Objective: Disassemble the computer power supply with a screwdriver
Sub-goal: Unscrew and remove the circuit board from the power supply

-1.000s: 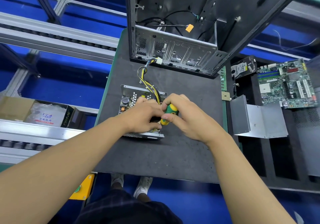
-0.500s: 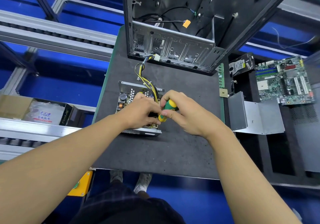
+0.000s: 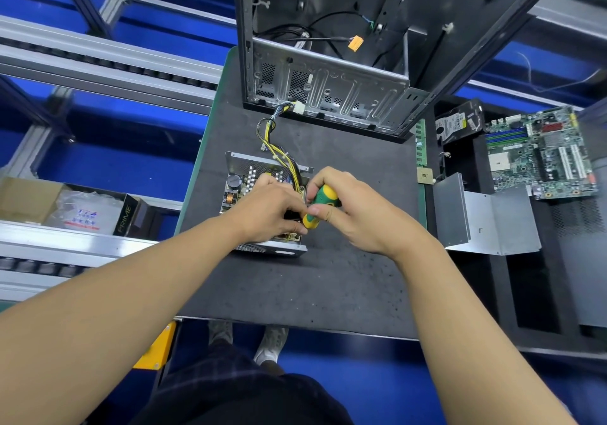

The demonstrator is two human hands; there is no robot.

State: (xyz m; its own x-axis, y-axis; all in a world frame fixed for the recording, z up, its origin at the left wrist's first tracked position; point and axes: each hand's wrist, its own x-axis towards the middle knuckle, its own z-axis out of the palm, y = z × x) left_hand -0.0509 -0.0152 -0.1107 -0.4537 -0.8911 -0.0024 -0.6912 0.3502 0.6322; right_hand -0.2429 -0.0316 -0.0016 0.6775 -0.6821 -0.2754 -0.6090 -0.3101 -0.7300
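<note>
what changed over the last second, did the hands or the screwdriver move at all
Almost nothing. The right hand still grips the green and yellow screwdriver over the power supply, and the left hand still rests on it beside the tool. No clear turn of the handle shows. Only the view shifted a little. The power supply, its cables and the open case stayed where they were.

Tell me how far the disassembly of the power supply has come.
Done: the power supply lies outside the computer case, its lid off and its board exposed. In hand: the right hand grips the screwdriver pointed down into the unit, while the left hand rests on it. Left: the board sits in its tray and the yellow cables are attached, so they remain to be freed.
</note>
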